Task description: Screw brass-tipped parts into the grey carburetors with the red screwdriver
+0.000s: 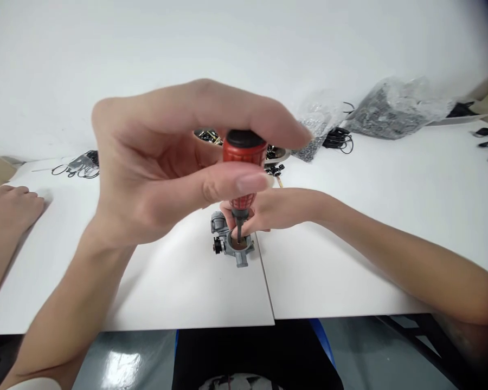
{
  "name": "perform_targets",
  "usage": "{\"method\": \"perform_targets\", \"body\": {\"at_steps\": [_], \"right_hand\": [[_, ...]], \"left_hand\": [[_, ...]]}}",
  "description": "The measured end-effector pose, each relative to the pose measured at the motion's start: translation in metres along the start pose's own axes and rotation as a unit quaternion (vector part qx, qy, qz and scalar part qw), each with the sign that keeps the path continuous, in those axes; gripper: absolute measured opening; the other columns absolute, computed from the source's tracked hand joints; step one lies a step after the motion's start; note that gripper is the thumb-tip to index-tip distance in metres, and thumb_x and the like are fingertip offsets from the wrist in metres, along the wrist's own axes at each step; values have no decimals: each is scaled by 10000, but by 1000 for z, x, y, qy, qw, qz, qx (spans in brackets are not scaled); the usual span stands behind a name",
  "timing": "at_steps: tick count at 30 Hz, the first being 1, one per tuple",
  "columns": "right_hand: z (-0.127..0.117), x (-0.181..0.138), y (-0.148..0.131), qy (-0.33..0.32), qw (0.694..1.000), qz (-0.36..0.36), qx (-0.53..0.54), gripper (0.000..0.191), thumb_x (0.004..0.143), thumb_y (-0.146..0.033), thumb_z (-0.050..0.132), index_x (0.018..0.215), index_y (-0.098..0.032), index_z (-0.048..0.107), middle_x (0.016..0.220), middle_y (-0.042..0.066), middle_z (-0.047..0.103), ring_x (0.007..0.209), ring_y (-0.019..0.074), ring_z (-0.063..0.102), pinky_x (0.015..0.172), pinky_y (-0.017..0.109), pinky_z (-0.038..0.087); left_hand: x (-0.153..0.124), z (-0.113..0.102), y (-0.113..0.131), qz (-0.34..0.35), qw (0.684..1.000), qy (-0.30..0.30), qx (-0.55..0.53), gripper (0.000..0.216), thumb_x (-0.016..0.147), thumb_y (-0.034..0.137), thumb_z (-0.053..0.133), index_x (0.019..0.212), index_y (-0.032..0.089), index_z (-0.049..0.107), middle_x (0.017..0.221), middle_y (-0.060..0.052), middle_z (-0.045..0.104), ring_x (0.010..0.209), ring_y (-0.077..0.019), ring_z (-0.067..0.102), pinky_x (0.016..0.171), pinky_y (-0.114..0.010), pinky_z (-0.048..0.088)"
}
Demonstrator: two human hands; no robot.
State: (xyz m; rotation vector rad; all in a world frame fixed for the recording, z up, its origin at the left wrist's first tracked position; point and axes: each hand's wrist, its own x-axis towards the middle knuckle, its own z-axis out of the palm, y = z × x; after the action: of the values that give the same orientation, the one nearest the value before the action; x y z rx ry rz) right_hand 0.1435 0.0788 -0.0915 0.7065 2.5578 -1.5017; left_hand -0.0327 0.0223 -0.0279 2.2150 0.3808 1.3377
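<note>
A red-handled screwdriver [244, 157] with a black cap stands upright, its tip down inside a small grey metal part [232, 245] that looks like a carburetor, resting on the white table [350, 260]. My left hand [162, 173] pinches the screwdriver handle between thumb and fingers. Behind the tool, my right hand [276, 210] reaches in from the right and holds the grey part steady; its fingers curl around the part's top.
Clear bags of dark small parts [394, 108] lie at the back right, beside black rings or cables [338, 140]. A bowl of metal pieces [276, 153] sits behind my hands. Another person's hand [12, 205] rests at the left edge. Black loops [81, 165] lie nearby.
</note>
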Motion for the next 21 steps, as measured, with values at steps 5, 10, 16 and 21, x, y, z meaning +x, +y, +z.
{"method": "perform_targets", "body": {"at_steps": [5,10,16,21], "right_hand": [[0,0,1,7,1000,-20,-12,97,825,-222,623,888,-163,578,854,13,593,623,84,491,515,215,370],[0,-1,1,12,1000,-23,-15,106,815,-215,624,897,-158,588,854,22,593,636,91,492,514,210,364],[0,0,1,12,1000,-17,-14,106,815,-245,630,867,-162,589,871,29,615,649,103,506,516,226,362],[1,1,2,21,999,-29,-20,87,807,-214,633,866,-167,589,914,28,622,701,109,526,543,228,377]], "left_hand": [[3,-9,6,-59,996,-64,-2,305,906,295,567,1174,177,654,901,-52,683,653,-152,669,334,-174,405],[8,-6,6,-53,997,-50,-20,354,854,427,625,1067,151,688,863,-89,663,646,-191,667,328,-244,467],[1,-6,1,-60,998,27,-18,321,823,392,668,973,109,697,860,-62,679,699,-160,666,370,-220,492],[5,-8,8,-89,995,-42,-27,451,861,483,602,1170,160,661,877,-108,679,699,-255,693,294,-266,439]]}}
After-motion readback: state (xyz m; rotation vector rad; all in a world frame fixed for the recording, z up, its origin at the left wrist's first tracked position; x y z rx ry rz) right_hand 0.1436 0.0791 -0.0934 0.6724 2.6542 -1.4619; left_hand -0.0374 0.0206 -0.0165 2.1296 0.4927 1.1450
